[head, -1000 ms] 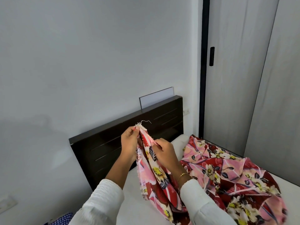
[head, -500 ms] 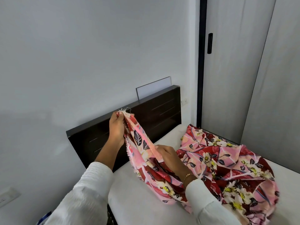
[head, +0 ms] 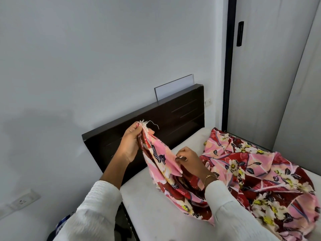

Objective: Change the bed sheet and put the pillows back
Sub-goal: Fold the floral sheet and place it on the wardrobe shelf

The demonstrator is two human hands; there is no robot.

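Observation:
A pink and red floral bed sheet (head: 251,174) lies bunched on the bare white mattress (head: 152,206). My left hand (head: 132,141) grips a frayed corner of the sheet and holds it up in front of the dark headboard (head: 173,115). My right hand (head: 189,159) pinches the sheet's edge lower down, a short way along from that corner. The cloth hangs slack between both hands. No pillows are in view.
A grey wall stands behind the headboard, with a clear panel (head: 173,87) leaning on it. Grey wardrobe doors (head: 269,75) close off the far side of the bed. A wall socket (head: 22,200) sits low on the left. Something blue lies on the floor at the bottom left.
My hands have moved apart along the sheet's edge: the left keeps the corner raised while the right has slid down and away from it. The view has shifted.

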